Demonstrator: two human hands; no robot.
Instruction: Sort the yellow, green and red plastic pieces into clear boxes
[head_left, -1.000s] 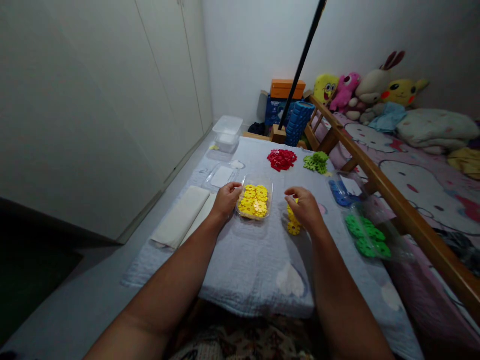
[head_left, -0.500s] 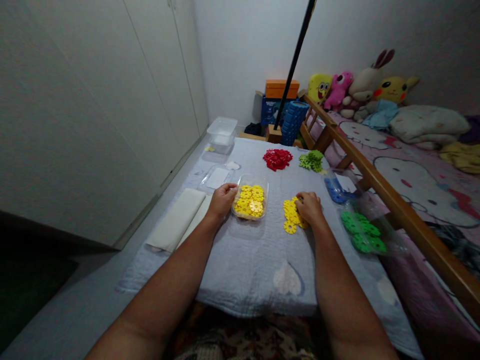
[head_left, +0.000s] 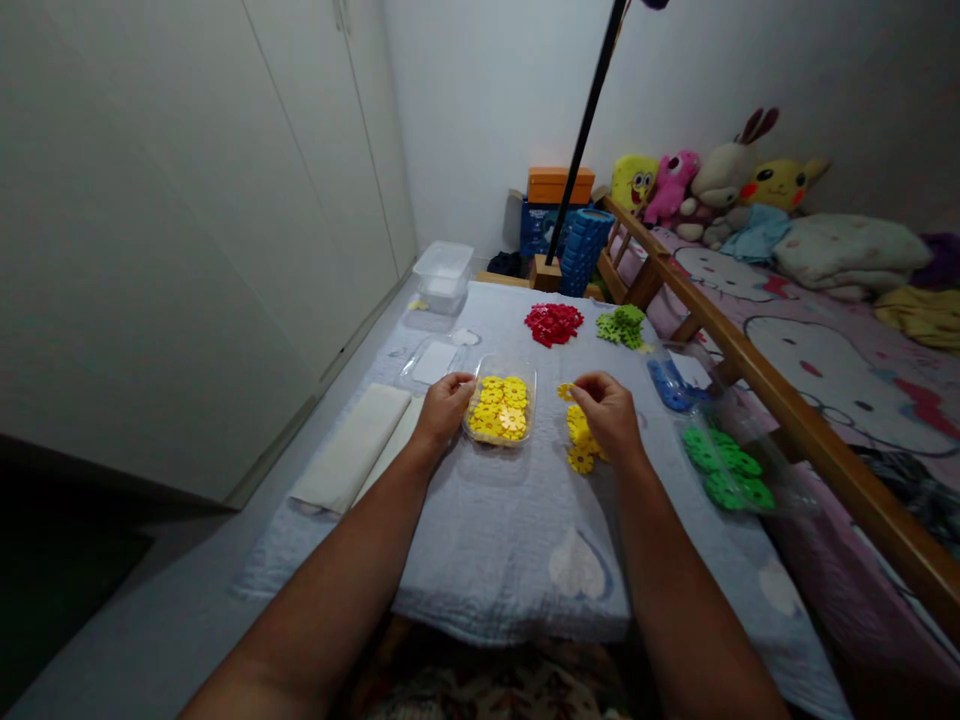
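My left hand grips the left rim of a clear plastic container, fingers closed on its edge. Yellow flower-shaped discs lie inside it in layers. My right hand pinches one yellow disc between thumb and fingertips, to the right of the container. Below that hand, a small pile of yellow discs rests on the cloth, partly hidden by the hand.
Red pieces and light green pieces lie in heaps farther back. Clear containers with blue pieces and green discs stand at right. A clear lid, folded cloth and stacked empty tubs are on the left.
My right hand has lifted a yellow disc off the pile and shifted slightly left with it. My left hand stays at the container.
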